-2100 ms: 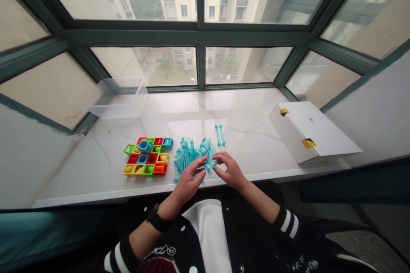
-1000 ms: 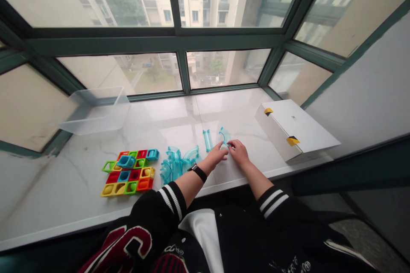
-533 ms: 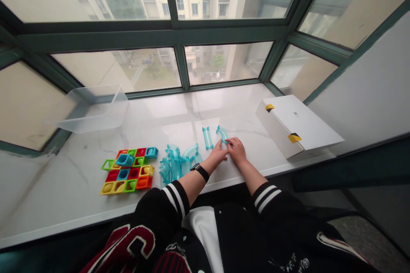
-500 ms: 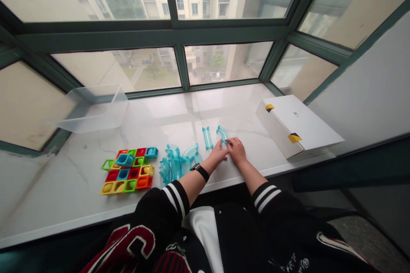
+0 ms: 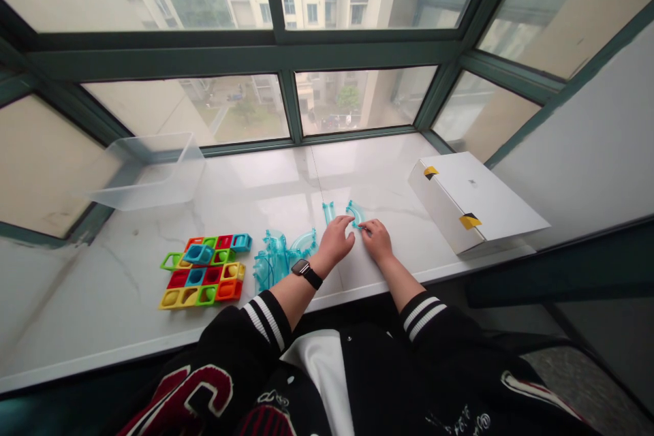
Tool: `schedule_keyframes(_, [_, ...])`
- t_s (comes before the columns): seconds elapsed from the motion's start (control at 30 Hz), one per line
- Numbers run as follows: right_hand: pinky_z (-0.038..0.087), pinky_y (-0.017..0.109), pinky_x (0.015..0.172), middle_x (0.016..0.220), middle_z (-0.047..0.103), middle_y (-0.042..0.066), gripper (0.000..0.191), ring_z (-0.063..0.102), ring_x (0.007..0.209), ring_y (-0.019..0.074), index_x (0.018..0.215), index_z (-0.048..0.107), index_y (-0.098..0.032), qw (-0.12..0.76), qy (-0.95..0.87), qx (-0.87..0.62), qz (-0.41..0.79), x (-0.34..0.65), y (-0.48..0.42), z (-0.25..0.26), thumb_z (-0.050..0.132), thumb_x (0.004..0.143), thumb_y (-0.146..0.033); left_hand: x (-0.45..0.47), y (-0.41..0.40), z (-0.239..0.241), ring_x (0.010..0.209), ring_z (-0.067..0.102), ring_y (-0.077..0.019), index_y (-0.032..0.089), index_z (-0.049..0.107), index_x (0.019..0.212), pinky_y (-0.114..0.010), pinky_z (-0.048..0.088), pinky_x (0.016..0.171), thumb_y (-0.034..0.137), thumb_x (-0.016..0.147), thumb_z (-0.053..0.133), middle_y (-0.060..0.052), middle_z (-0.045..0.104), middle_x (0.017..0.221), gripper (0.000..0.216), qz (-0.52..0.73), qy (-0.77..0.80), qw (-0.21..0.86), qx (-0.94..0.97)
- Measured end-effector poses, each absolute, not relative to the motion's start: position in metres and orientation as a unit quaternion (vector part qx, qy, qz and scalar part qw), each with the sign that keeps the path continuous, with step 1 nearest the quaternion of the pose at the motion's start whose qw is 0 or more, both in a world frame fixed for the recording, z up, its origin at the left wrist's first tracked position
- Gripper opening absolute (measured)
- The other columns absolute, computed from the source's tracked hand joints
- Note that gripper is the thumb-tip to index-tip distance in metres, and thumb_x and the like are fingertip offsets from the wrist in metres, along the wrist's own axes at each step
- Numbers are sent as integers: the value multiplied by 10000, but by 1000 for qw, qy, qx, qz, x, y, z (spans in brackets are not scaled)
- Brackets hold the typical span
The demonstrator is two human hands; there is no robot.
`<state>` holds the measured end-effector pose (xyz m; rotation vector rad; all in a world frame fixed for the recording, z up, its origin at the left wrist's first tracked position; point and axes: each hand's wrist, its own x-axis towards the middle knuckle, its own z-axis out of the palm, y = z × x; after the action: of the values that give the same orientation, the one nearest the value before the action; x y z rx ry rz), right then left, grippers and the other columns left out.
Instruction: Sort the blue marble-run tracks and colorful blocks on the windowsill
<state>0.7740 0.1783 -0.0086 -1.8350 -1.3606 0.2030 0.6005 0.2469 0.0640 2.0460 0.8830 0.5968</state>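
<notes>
My right hand pinches the near end of a curved translucent turquoise track piece, which lies on the white counter. Just to its left, my left hand has its thumb and fingers apart, with the fingertips near the curve. Partly hidden behind that hand is a straight turquoise track piece, only its far part showing. Left of the wrist with a black watch stands a cluster of turquoise track pieces, some straight and some curved.
Colourful square blocks sit in rows at the left, a few stacked on top. Behind them stands a clear plastic bin. A white box with yellow-and-black tabs occupies the right side. Windows rise behind the counter.
My left hand has drawn back from the curved track piece and shifted left, its fingers now covering part of the straight piece. My right hand stays at the curve.
</notes>
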Motion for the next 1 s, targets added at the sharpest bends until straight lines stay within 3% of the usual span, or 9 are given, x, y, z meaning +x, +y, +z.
schedule_keyframes(0.13, [511,410,960,1007,698,80,270,654,996,267,1031,794,-261,409,-546,-727,75,775,179,-9,556,930,-186,580,263,70,1356,491,-379,195,694,1335,-551,410,1141,120,887,616,-161,594,1488,460,159,345,199,904])
schedule_keyframes(0.23, [517,403,953,1003,697,82,270,657,998,264,1030,798,-252,410,-548,-726,69,775,180,-9,558,928,-184,575,268,66,1323,533,-374,227,711,1310,-534,423,1093,130,906,612,-157,599,1483,427,81,355,130,922])
schedule_keyframes(0.47, [517,371,953,997,707,63,264,660,992,240,1022,800,-244,401,-551,-730,63,774,181,-9,571,921,-162,579,272,57,1022,687,-257,251,733,1253,-410,486,946,132,967,525,-110,698,1248,373,29,367,116,922])
schedule_keyframes(0.7, [514,363,951,989,710,54,259,658,988,237,1025,803,-252,399,-557,-726,53,773,180,-10,587,926,-149,579,278,52,1012,681,-231,280,728,1279,-360,495,933,145,997,505,-91,694,1225,385,18,360,107,926])
schedule_keyframes(1.0, [514,367,945,992,710,55,264,657,985,237,1039,803,-258,398,-557,-727,57,774,180,-8,585,931,-159,579,277,51,1051,685,-255,294,680,1359,-387,515,934,159,1002,501,-106,686,1277,422,20,358,102,928])
